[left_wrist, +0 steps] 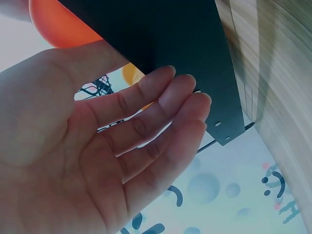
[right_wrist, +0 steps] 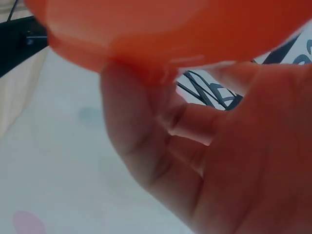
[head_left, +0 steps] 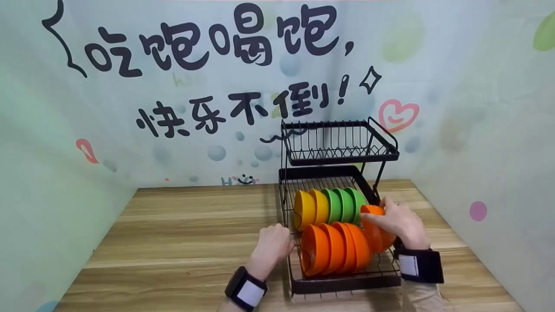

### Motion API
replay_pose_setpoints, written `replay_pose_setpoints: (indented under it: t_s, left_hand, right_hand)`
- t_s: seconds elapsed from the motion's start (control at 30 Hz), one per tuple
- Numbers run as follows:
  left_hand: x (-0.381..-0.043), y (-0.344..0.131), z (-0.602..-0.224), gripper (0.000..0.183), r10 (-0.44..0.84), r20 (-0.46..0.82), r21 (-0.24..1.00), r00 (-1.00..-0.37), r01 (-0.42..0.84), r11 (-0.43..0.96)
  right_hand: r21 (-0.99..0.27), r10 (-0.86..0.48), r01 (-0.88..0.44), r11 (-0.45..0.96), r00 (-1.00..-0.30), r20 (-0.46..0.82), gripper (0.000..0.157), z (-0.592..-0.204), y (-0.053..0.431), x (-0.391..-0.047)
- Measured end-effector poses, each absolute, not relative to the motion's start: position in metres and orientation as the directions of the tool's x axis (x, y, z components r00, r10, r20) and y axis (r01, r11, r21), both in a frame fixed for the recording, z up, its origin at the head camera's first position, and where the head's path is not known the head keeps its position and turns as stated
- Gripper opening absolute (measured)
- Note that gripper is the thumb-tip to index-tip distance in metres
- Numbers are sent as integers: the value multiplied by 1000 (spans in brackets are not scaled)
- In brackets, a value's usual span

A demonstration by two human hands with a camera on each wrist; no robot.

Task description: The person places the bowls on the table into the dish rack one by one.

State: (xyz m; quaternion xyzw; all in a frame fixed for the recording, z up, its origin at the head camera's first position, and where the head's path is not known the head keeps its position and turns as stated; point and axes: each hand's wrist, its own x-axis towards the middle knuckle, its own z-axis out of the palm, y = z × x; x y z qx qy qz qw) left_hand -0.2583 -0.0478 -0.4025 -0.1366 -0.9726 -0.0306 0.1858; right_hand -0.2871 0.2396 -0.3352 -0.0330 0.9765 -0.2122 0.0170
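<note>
A black two-tier dish rack (head_left: 345, 284) stands on the wooden table, with bowls on edge in its lower tier. My right hand (head_left: 405, 222) pinches an orange bowl (head_left: 378, 232) at the right end of the front row. In the right wrist view, the fingers curl against this orange bowl (right_wrist: 170, 34). Several orange bowls (head_left: 315, 249) stand in that front row. My left hand (head_left: 272, 246) holds the rack's left side; in the left wrist view, its fingers lie over the black side panel (left_wrist: 190, 44) and the thumb goes behind it.
Behind the orange row stand two yellow bowls (head_left: 305, 211) and three green bowls (head_left: 344, 204). The rack's upper tier (head_left: 342, 162) rises at the back. Wooden table (head_left: 182, 242) extends to the left, and a printed cloth wall (head_left: 243, 143) encloses the back and sides.
</note>
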Motion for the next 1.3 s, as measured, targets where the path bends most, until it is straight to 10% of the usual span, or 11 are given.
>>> replay_pose_setpoints:
  t_s: [1.3]
  left_hand:
    - [-259,-47,-401,22,257,318,-6,-913,270,963]
  right_hand:
    - [-387,-126,-30,922,-966,-227,57,-345,240,-293]
